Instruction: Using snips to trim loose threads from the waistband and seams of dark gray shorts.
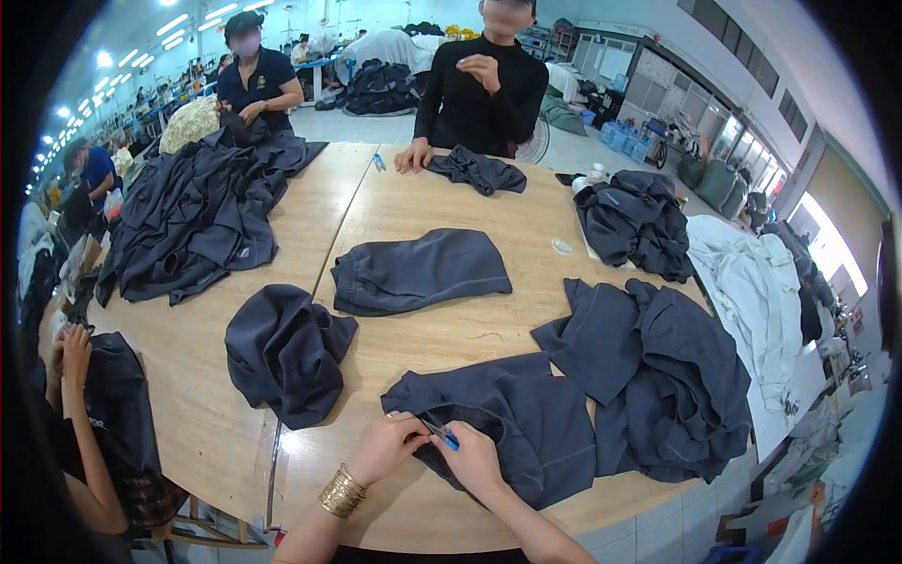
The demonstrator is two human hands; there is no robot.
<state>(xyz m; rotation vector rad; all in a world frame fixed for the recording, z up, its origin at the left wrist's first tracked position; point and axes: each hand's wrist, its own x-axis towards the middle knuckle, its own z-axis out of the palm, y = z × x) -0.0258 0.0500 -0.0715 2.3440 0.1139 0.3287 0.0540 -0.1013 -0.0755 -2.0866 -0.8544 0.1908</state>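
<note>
Pinching dark-grey cloth garment [559,428], left hand [399,437] | holding blue-handled metal snips [452,440], right hand [473,462] | garment at near side of pale wood-grain bench [197,376] | beyond: pale tiled floor [592,156] | farthest: glowing white strip lights [172,25]

Left grip [398,440], right grip [469,459] beside it (fingers [414,425] curled), forearms [534,526] converging

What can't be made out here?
Head view:
Small blue-handled metal tool: partly covered by the right hand.
Left hand: fingertip contact hidden by its fingers.
Dark grey cloth garment below: underside hidden by upper layers.
Bare-armed co-worker: head cut off by left rim.
</note>
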